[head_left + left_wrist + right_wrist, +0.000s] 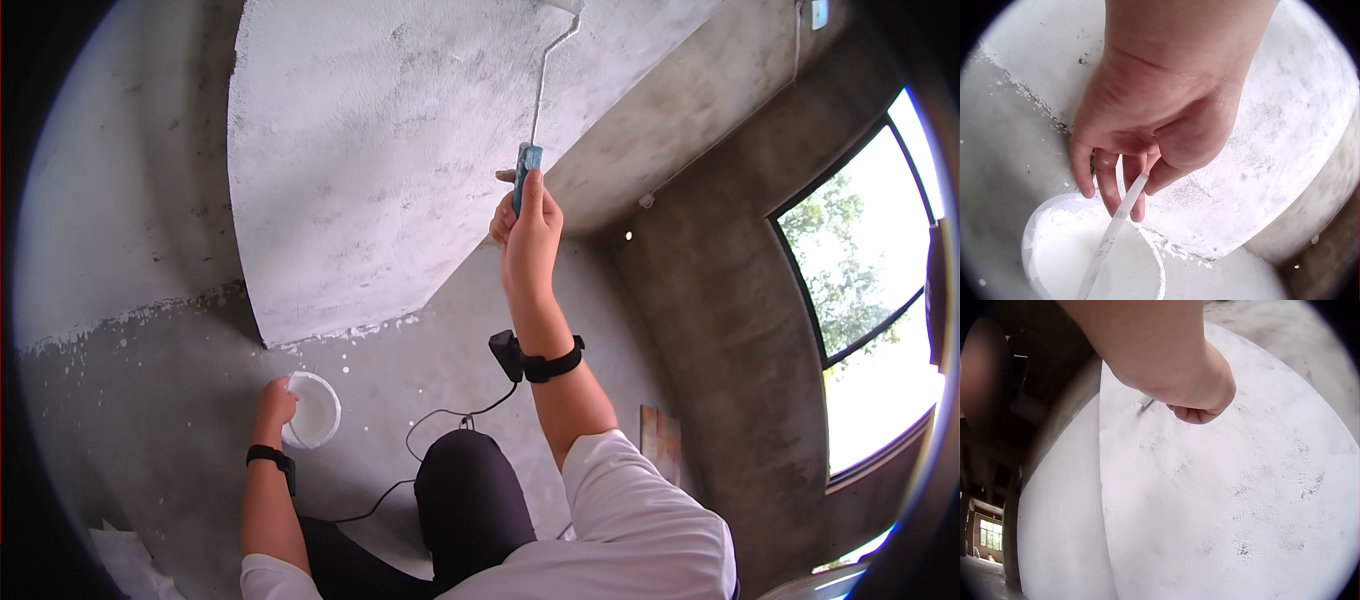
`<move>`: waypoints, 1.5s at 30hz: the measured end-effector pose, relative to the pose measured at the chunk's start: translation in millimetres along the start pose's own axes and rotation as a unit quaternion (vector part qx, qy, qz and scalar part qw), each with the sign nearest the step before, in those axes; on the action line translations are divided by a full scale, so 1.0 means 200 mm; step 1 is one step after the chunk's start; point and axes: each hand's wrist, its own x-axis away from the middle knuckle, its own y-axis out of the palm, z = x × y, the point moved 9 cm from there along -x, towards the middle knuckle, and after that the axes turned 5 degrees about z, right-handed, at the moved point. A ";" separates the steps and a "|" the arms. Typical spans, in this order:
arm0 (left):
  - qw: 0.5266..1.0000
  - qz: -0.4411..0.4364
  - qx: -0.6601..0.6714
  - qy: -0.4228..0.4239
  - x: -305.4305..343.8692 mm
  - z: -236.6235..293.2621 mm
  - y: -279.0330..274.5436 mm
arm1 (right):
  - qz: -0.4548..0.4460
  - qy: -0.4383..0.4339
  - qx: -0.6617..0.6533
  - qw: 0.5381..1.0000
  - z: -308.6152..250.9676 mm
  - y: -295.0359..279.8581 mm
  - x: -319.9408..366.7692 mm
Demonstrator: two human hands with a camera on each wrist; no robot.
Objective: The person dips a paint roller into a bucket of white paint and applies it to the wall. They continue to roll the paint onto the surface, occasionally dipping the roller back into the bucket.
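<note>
Head view shows the right hand (530, 225) clamped on the blue handle (527, 165) of a paint roller (540, 90), its thumb laid along the handle toward the metal rod (535, 120). Beyond that grip the rod runs away, bends near its far end and leads to the roller head (562, 4), mostly cut off by the view's top edge, so whether it presses on the wall (380, 150) cannot be told. White covers much of this wall, which spreads ahead and to the left of the grip. Right wrist view has the curled fingers (1194, 414) in front of the wall, with dark patches (1244, 550) showing through the white below and to the right of them.

Low and left of the roller grip, the left hand (277, 403) pinches the pale strap (1110, 240) of a bucket (337, 415). Left wrist view shows the strap slanting down from the pinch, white paint (1066, 256) inside the bucket just below and left of the fingers.

Rolling white paint onto the wall looks like the step in hand, judging by the roller held out and the bucket beside the left hand. A next move seems to call for even pressure through the handle over thin spots, while the left hand keeps the bucket level.
</note>
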 end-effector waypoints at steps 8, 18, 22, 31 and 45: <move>1.000 -0.005 0.025 0.001 -0.01 -0.02 0.01 | 0.012 0.040 0.060 0.997 0.25 -0.08 0.17; 0.999 0.000 0.018 0.032 -0.01 0.05 -0.01 | -0.009 0.025 -0.007 1.000 0.26 -0.14 0.16; 0.999 0.010 0.032 0.026 -0.02 0.03 0.00 | -0.032 -0.033 0.026 0.999 0.04 -0.06 0.06; 1.000 -0.007 0.024 0.011 0.01 0.04 -0.02 | -0.037 -0.049 0.034 0.998 -0.13 0.08 -0.06; 0.999 -0.007 0.042 0.000 -0.02 0.00 0.02 | -0.017 -0.003 0.108 0.994 0.45 -0.17 0.11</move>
